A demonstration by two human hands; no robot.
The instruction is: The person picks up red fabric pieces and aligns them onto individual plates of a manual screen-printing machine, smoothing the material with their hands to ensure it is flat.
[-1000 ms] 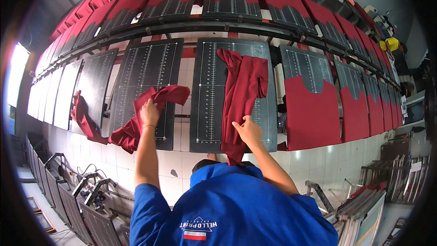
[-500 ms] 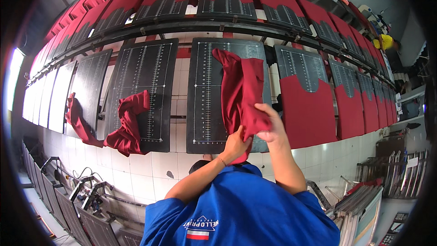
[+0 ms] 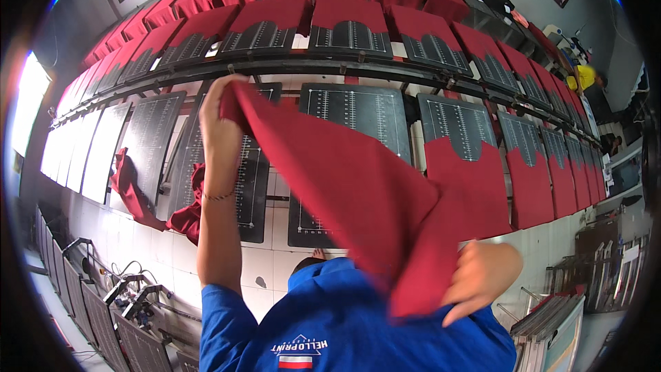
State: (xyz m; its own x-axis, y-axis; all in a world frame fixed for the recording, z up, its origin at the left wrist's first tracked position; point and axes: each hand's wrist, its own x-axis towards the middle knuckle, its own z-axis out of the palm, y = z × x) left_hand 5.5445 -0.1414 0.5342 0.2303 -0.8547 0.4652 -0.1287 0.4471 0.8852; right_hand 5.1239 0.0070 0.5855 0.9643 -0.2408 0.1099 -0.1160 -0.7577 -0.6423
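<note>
A dark red piece of fabric (image 3: 365, 179) is stretched at a slant in the air between my hands. My left hand (image 3: 219, 117), raised high at the left, is closed round its upper corner. Low on the right, my right hand (image 3: 482, 272) is closed on the cloth's other end, close to my blue shirt; its fingertips are partly hidden and blurred. Behind the cloth lies a dark board (image 3: 354, 102) with white ruler marks. One crumpled red cloth (image 3: 187, 222) rests on the board to its left, partly behind my left arm, and another (image 3: 129, 189) lies farther left.
Boards to the right carry flat red fabric panels (image 3: 465, 189) with curved cut-outs. Across a black rail (image 3: 296, 65) stand more rows of covered boards. Framed screens (image 3: 551, 324) lean at the lower right, dark racks (image 3: 110, 324) at the lower left. A person in yellow (image 3: 585, 77) is far right.
My hands have moved apart: the left up and to the left, the right down and to the right. The bunched fabric has been lifted off the board and spread out between them.
</note>
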